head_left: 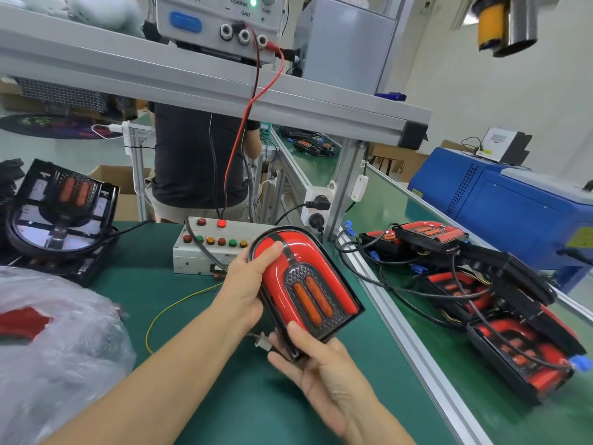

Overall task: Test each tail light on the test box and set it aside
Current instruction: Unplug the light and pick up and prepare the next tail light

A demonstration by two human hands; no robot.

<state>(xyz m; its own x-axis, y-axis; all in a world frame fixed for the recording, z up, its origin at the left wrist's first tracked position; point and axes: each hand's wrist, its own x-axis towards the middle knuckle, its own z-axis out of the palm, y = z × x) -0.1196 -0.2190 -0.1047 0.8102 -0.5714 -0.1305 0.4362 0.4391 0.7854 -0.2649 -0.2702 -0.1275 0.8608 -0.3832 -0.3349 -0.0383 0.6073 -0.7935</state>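
Both hands hold one tail light [305, 281] lens-up above the green tabletop [199, 316], left hand [247, 277] at its rounded far end, right hand [308, 358] under its near corner, just near of the test box [205, 248], apparently for inspection, with finished lights [481, 300] piled to the right.

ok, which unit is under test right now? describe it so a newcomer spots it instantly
Start at the green bench mat and find the grey test box with its rows of coloured buttons. Just in front of it, both hands hold one red tail light up, lens toward the camera: left hand at its rounded top, right hand at its square bottom. The other lights lie piled to the right.
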